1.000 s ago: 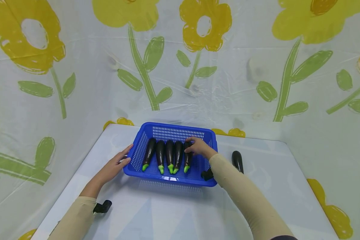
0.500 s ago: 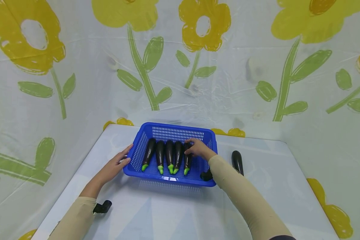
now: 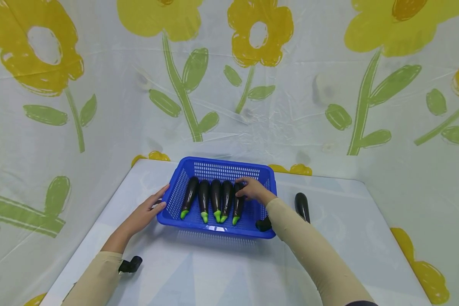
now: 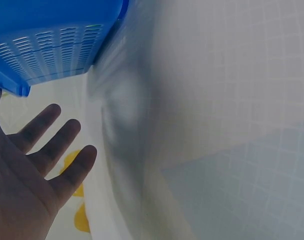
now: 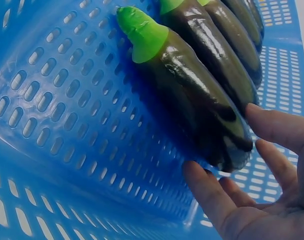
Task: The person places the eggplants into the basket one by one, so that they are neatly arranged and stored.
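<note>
A blue plastic basket [image 3: 214, 228] holds several dark eggplants [image 3: 203, 195] with green stem ends, laid side by side and stems toward the front. My right hand [image 3: 252, 189] reaches over the basket's right side and holds the rightmost eggplant [image 3: 239, 208] by its thick end. In the right wrist view, that eggplant [image 5: 187, 95] lies on the perforated floor, with fingers and thumb on either side of its rounded end. My left hand [image 3: 147, 210] is at the basket's left side, fingers spread and straight. The left wrist view shows its fingers [image 4: 67, 142] below the basket's rim.
Another eggplant [image 3: 302, 206] lies on the white table [image 3: 340, 229] right of the basket, partly hidden by my right sleeve. Behind the table hangs a flower-printed sheet [image 3: 290, 119]. A small black device [image 3: 131, 264] is strapped at my left wrist.
The stem end of the rightmost eggplant has swung slightly left while my right hand stays on it. My left hand and the basket have hardly moved.
</note>
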A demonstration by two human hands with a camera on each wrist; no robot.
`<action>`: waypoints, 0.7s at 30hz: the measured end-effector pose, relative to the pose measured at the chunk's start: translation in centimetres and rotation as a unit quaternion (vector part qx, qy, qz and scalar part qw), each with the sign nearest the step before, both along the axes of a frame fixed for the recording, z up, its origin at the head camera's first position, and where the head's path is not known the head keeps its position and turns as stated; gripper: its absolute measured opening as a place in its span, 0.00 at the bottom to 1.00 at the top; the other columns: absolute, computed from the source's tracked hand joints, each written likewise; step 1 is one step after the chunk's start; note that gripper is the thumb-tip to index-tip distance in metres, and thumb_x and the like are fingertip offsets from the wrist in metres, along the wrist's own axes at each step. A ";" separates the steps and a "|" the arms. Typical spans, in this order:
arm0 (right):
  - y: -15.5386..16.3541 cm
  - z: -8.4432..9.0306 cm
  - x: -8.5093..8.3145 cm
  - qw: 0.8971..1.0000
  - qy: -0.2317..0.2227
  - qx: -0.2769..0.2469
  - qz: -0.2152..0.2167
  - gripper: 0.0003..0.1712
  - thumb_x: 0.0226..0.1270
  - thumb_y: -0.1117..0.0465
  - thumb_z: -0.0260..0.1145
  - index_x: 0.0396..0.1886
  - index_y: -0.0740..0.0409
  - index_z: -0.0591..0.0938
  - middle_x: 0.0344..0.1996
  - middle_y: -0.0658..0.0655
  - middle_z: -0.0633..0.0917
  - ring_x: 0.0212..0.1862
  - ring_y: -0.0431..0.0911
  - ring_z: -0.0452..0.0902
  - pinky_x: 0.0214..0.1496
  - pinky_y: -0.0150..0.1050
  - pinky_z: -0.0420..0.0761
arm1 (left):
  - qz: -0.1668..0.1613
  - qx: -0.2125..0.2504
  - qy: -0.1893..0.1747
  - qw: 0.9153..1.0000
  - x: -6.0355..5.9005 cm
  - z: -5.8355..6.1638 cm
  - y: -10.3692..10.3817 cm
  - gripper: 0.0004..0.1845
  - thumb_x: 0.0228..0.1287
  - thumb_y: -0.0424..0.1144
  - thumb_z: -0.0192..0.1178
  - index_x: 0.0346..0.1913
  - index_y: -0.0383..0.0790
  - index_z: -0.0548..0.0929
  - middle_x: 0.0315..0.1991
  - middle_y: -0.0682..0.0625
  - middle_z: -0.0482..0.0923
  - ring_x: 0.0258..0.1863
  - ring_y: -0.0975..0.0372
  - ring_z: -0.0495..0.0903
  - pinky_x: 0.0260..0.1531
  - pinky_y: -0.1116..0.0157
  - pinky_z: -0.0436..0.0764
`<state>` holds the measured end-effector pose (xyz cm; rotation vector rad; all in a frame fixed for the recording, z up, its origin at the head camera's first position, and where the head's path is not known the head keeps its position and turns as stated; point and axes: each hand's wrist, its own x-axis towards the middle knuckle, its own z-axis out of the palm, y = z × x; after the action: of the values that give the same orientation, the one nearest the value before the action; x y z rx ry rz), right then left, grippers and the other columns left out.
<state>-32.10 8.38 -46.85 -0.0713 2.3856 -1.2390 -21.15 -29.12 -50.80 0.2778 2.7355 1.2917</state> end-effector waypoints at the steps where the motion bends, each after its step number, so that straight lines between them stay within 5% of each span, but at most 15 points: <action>1: 0.0 0.0 0.0 1.000 0.002 0.002 0.002 0.32 0.67 0.69 0.70 0.71 0.54 0.76 0.65 0.68 0.75 0.61 0.60 0.77 0.58 0.52 0.83 | -0.001 0.000 0.000 1.000 0.0 0.0 0.0 0.35 0.80 0.54 0.47 0.83 0.56 0.50 0.79 0.33 0.51 0.72 0.33 0.61 0.60 0.29 0.68; 15: 0.6 1.2 0.1 0.997 0.062 0.043 0.018 0.31 0.67 0.64 0.71 0.70 0.48 0.78 0.71 0.67 0.71 0.71 0.62 0.67 0.70 0.57 0.71 | -0.004 -0.004 0.006 1.000 0.0 0.1 0.2 0.34 0.81 0.53 0.46 0.83 0.54 0.50 0.79 0.32 0.51 0.71 0.32 0.62 0.59 0.29 0.69; 21: 0.9 2.3 0.4 0.996 0.073 0.030 0.034 0.29 0.68 0.64 0.69 0.69 0.50 0.78 0.69 0.66 0.73 0.63 0.60 0.76 0.64 0.54 0.78 | -0.001 -0.001 0.004 1.000 0.0 0.0 0.0 0.34 0.81 0.53 0.46 0.83 0.55 0.50 0.79 0.33 0.51 0.72 0.33 0.60 0.62 0.29 0.65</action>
<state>-31.66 9.23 -44.58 -0.2294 2.5217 -1.1668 -21.17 -29.08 -50.81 0.2860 2.7426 1.2915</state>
